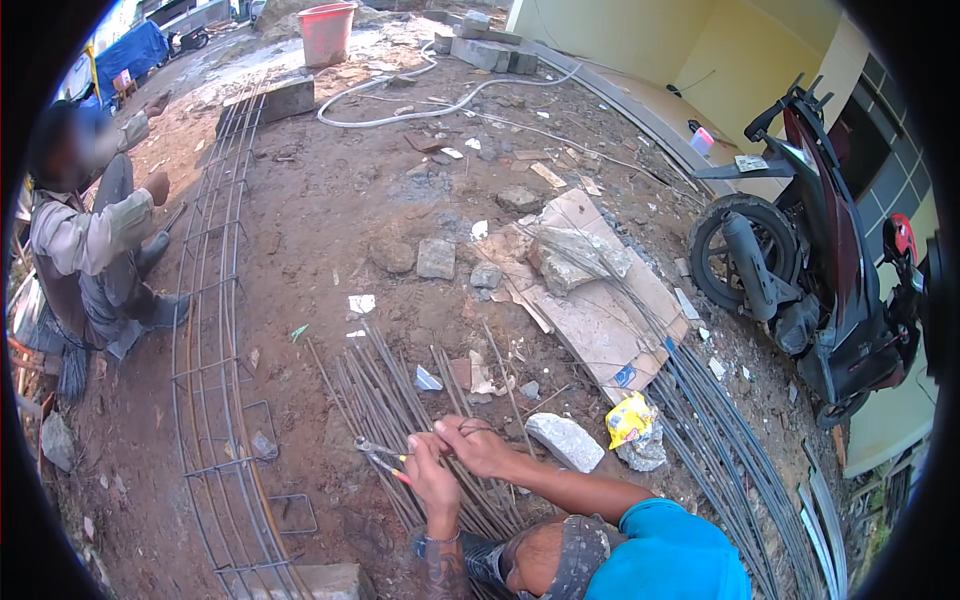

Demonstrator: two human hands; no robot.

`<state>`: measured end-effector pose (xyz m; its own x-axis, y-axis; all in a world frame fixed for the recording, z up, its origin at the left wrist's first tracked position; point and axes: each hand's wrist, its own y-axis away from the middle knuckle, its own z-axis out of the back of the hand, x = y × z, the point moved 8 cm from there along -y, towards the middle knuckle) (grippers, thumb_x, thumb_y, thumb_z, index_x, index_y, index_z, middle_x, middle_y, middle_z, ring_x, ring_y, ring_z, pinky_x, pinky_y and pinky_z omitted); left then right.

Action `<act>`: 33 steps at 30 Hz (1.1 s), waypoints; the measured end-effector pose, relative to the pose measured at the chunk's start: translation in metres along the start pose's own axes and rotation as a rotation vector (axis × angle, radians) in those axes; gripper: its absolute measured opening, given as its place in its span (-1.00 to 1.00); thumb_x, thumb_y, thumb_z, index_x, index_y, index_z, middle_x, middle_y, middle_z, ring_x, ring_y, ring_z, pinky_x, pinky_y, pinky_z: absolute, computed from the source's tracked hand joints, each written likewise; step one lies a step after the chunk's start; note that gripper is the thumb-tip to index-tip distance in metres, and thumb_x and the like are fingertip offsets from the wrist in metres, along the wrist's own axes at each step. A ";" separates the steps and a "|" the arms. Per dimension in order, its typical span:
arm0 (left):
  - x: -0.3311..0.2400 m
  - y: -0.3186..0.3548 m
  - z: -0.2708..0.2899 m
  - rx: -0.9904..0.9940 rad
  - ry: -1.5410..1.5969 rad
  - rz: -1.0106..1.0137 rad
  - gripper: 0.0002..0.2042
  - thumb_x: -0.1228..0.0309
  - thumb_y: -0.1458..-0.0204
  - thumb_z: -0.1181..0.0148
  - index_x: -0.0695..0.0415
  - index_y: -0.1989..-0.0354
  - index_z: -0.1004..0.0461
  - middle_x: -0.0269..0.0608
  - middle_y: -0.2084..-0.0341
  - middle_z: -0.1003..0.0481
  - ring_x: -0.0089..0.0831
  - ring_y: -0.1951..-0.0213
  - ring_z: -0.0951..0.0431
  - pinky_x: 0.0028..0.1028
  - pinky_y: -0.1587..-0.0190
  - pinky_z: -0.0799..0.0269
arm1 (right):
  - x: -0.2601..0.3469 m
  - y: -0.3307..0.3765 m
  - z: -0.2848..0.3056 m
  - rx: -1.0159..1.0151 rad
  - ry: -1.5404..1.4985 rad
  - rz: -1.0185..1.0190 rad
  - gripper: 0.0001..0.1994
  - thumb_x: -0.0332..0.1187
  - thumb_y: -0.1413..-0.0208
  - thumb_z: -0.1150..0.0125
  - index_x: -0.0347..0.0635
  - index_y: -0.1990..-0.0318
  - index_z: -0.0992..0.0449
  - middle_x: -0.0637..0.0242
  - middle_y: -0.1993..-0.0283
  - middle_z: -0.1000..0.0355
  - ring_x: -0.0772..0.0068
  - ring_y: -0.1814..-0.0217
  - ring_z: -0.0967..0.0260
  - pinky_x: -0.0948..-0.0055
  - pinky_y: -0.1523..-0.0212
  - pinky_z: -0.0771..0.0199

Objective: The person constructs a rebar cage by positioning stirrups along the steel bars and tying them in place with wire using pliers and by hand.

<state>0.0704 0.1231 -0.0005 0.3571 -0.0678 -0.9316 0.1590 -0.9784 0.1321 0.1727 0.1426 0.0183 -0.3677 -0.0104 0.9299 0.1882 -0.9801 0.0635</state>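
Note:
At the lower middle, my left hand [432, 478] is closed around a pair of pliers [380, 456] with red and yellow handles, whose metal jaws point left. Right beside it, my right hand [478, 446] is pinched shut. A thin dark line like wire shows at its fingers, but what they grip is too small to make out. Both hands are over a bundle of thin steel rods [375, 385] lying on the dirt. To the left runs a long rebar cage [212, 300] with several stirrups, one end resting on a block [290, 98].
A co-worker [95, 230] sits at the far left beside the cage. Rubble and a broken slab [572, 258] lie on cardboard [590, 345], with more rods [720, 440] to the right. A motorbike [820, 250] stands at right. Farther off are a hose [400, 118] and red bucket [327, 38].

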 end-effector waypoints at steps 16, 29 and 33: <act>0.001 0.001 0.006 0.755 0.183 0.641 -0.43 -0.08 -0.16 0.23 0.30 0.09 -0.29 -0.04 0.28 -0.45 -0.23 0.06 -0.41 -0.22 -0.03 -0.31 | 0.011 0.057 -0.103 0.753 -1.001 -0.439 -0.49 -0.12 -0.29 0.24 -0.13 0.73 -0.19 0.32 0.82 -0.14 0.45 0.81 -0.12 0.52 0.74 -0.25; 0.009 0.045 0.032 0.740 -0.086 0.466 -0.28 0.50 0.39 -0.42 0.36 -0.06 -0.23 -0.21 0.29 -0.44 -0.54 0.24 -0.45 -0.55 0.17 -0.39 | 0.001 0.048 -0.104 0.629 -0.685 -0.315 -0.50 -0.09 -0.27 0.17 -0.17 0.68 -0.31 0.44 0.71 -0.18 0.63 0.62 -0.19 0.62 0.49 -0.29; 0.018 0.049 0.035 0.687 -0.076 0.473 -0.32 0.58 0.38 -0.38 0.33 -0.05 -0.24 -0.27 0.41 -0.41 -0.58 0.43 -0.42 -0.60 0.38 -0.36 | -0.004 0.052 -0.106 0.668 -0.612 -0.299 -0.49 -0.13 -0.25 0.13 -0.18 0.74 -0.24 0.41 0.73 -0.18 0.58 0.68 -0.24 0.60 0.55 -0.34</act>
<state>0.0525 0.0670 -0.0227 0.1780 -0.4902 -0.8532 -0.5970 -0.7431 0.3024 0.0874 0.0703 -0.0204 0.0200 0.5139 0.8576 0.7146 -0.6073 0.3472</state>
